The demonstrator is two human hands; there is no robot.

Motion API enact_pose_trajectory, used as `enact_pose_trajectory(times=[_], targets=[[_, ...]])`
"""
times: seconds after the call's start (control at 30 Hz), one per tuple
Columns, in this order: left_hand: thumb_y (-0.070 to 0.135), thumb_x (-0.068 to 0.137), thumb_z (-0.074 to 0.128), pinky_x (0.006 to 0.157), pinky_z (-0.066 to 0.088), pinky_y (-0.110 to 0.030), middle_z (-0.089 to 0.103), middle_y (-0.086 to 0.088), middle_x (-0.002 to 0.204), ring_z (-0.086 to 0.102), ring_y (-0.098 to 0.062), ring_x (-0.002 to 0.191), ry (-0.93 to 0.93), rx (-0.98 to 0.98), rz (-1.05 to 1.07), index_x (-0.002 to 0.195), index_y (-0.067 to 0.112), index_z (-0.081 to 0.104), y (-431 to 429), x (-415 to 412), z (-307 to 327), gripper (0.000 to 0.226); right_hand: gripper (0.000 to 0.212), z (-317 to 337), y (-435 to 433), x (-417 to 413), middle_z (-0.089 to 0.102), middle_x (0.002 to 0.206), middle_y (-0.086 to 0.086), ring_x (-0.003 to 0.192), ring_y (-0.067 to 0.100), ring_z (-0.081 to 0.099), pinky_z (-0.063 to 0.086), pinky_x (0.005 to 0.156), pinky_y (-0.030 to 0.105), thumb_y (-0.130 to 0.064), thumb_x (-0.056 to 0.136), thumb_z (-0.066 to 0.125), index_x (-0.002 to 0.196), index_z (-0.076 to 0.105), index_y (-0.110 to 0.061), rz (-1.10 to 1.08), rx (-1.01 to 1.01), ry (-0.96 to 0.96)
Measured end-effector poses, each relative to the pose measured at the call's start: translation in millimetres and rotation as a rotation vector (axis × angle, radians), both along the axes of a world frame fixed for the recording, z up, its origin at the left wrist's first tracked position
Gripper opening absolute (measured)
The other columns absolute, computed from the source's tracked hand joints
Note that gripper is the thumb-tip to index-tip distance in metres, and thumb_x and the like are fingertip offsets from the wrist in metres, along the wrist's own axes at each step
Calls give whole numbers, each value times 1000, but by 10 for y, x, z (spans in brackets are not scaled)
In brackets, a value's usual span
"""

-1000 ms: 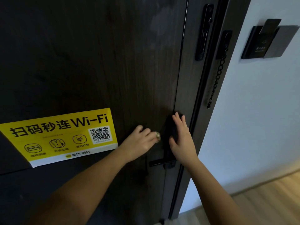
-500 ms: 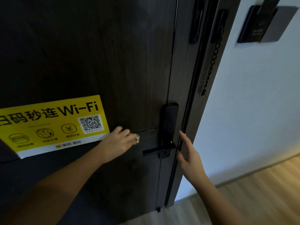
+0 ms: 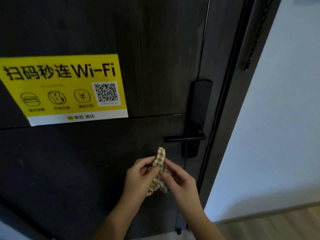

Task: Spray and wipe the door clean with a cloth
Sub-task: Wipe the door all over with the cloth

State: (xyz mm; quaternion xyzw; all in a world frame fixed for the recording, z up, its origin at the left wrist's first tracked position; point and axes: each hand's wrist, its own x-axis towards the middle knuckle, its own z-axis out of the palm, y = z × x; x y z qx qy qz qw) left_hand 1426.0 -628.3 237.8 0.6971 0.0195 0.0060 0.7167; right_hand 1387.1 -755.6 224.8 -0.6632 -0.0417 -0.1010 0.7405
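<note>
Both hands are raised in front of the lower half of the dark wood-grain door (image 3: 69, 170), below the handle. The left hand (image 3: 138, 179) and the right hand (image 3: 180, 181) are closed together on a small checked cloth (image 3: 158, 168), beige with green and tan lines. The cloth is bunched between them: one corner stands up above the fingertips, and the rest hangs crumpled between the palms. The left thumb and forefinger pinch the cloth's left edge; the right hand's fingers (image 3: 170, 164) pinch its right edge. Whether the cloth touches the door surface cannot be told.

The black lever handle (image 3: 184, 138) lies level, just above and to the right of the cloth, mounted on a tall black lock plate (image 3: 199, 104). A yellow Wi-Fi sticker (image 3: 60, 87) with a QR code is fixed to the door's upper panel, well left of the lock, its lower white strip reaching the panel seam. A dark chain (image 3: 256, 37) hangs on the door frame at upper right. A pale wall (image 3: 285, 127) stands to the right, with wood-tone floor (image 3: 277, 226) below it.
</note>
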Motion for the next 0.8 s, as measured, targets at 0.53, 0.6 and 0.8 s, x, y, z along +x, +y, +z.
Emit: enact_pose_trajectory(times=[0.53,0.6,0.8], targets=[[25,82,62,114,17,-52,25,-8,154,15,-28,145,-1010,1119,469,140,27,44,457,935,-1153,60,40,-1056,-130,1332,52,124,11,117,20,51,45,100,30,5,84,62,122,64,-7,-832,-634,-927],[42,82,61,111,18,-60,16,-9,158,11,-33,146,-998,1318,564,146,31,33,491,1040,-1081,71,47,-1060,-50,1534,48,136,17,125,32,45,42,104,43,4,85,58,131,57,-5,-904,-841,-918],[55,72,72,105,24,-67,14,-12,159,13,-36,145,-952,1568,603,149,31,26,586,1213,-1157,93,62,-1271,140,1666,13,160,11,148,32,10,21,118,48,-30,94,39,151,24,-10,-900,-1170,-739]])
